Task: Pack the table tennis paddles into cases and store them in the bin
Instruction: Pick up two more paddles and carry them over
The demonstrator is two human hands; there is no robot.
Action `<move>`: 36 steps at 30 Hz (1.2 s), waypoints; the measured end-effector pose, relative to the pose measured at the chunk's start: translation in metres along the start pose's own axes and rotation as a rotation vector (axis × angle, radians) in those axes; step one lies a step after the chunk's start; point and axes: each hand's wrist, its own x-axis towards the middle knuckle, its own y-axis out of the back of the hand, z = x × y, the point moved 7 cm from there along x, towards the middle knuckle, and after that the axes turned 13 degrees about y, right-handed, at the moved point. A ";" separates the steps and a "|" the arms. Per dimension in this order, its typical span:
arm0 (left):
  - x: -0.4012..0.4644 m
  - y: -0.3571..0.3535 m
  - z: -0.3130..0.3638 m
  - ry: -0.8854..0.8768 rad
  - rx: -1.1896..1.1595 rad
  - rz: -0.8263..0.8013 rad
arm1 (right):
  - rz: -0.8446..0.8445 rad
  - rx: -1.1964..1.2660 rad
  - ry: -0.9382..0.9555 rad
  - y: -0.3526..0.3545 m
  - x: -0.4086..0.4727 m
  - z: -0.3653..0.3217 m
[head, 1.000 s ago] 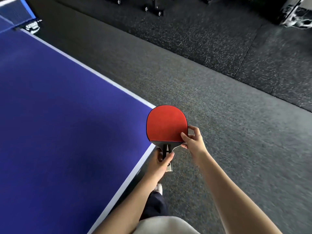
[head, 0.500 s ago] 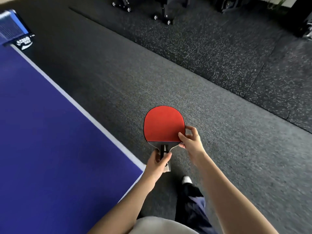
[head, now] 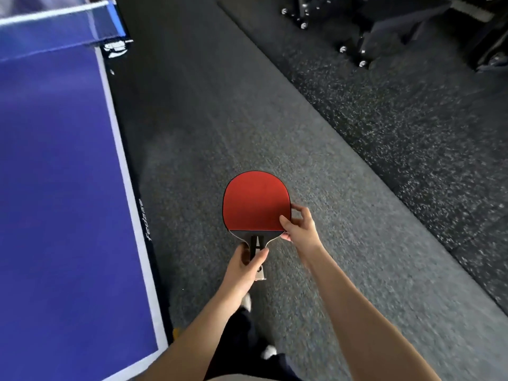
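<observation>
I carry the red paddle [head: 256, 202] beside the table's long edge [head: 129, 188], left hand [head: 247, 266] gripping its handle, right hand [head: 301, 229] pinching the blade; casing and binning remain

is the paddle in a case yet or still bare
Bare. The paddle shows its uncovered red rubber, with the left hand gripping the handle and the right hand pinching the blade's edge. No case is visible.

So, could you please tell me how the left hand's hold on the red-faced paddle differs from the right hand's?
The left hand wraps the handle of the red-faced paddle; the right hand pinches the blade's lower right edge. The left sits below the blade, the right beside it. Both grip the paddle.
</observation>
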 end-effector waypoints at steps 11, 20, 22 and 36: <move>0.151 0.030 0.114 -0.012 -0.159 0.211 | -0.262 -0.119 -0.004 -0.096 0.215 -0.026; 0.267 0.034 0.233 -0.011 -0.211 0.209 | -0.332 -0.145 -0.005 -0.141 0.379 -0.070; 0.298 0.036 0.259 -0.018 -0.222 0.232 | -0.352 -0.150 0.002 -0.154 0.419 -0.080; 0.503 0.047 0.474 -0.007 -0.310 0.401 | -0.555 -0.190 0.021 -0.250 0.708 -0.168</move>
